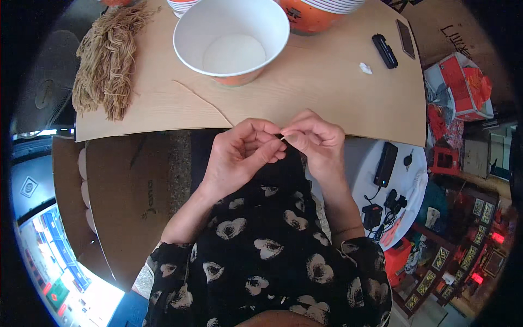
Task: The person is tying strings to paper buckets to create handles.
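Observation:
Over my lap, just off the near table edge, my two hands meet. My left hand (237, 158) is closed in a pinch on a thin tan string (202, 100), part of which trails up across the tabletop. My right hand (320, 143) pinches at the same spot, where a short pale end shows between the fingertips. Whether the string is looped or knotted there is too small to tell. Beyond the hands stands a large white paper bucket (190, 35) with an orange outside. At the far left lies a thick bundle of tan strings (109, 65).
Stacked orange-and-white buckets (313, 16) stand at the back of the wooden table (327, 95). A black case (384, 51), a phone (405, 38) and a crumpled white scrap (365, 68) lie at right. Beside my right arm, a white stool (359, 185) carries chargers and cables.

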Motion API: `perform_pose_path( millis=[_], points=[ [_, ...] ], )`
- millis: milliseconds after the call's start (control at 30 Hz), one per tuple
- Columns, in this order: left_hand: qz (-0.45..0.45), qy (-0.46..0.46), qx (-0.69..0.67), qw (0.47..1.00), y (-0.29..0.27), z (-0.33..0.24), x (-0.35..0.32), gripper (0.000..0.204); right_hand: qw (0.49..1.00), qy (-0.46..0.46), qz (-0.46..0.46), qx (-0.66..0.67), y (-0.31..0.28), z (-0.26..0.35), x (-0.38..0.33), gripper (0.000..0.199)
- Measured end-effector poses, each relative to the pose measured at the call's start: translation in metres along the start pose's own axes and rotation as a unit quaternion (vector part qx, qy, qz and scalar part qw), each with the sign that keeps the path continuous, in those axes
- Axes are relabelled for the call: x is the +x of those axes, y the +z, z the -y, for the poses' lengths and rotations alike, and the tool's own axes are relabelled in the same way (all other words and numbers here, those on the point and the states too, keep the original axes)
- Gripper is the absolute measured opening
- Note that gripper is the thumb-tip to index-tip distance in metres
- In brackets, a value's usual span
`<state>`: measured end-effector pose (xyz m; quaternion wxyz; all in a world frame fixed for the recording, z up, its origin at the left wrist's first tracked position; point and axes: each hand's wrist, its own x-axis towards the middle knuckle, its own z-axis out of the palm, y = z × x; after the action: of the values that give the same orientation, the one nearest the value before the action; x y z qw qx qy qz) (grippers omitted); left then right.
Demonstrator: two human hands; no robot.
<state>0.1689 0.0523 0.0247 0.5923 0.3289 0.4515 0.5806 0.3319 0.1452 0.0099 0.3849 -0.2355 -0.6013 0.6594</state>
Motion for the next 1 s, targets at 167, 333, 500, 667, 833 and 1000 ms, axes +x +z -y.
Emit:
perform_pose_path(
  millis=[167,333,500,667,833,1000],
  points=[
    [0.012,0.011,0.006,1.0,0.001,0.003,-0.004,0.012,1.0,-0.007,-0.02,0.011,0.003,-0.001,-0.001,0.005],
    [0.016,-0.008,0.004,1.0,-0.001,0.003,-0.001,0.013,0.999,-0.018,-0.026,-0.018,0.003,0.002,0.0,0.004],
    [0.0,-0.007,-0.016,1.0,-0.005,0.004,0.003,0.013,0.997,-0.016,-0.076,0.013,0.003,0.005,-0.001,0.021],
    [0.003,-0.018,-0.066,0.998,-0.005,0.009,0.005,0.014,0.998,0.006,-0.04,-0.04,0.008,-0.003,-0.012,0.023],
    [0.019,-0.018,-0.058,0.998,-0.002,0.012,0.004,0.018,0.998,-0.045,-0.022,-0.039,0.011,-0.007,-0.012,0.021],
    [0.058,-0.023,0.024,0.998,0.0,0.023,-0.006,0.014,0.99,-0.021,-0.117,0.079,0.003,0.011,-0.011,0.014]
  ],
)
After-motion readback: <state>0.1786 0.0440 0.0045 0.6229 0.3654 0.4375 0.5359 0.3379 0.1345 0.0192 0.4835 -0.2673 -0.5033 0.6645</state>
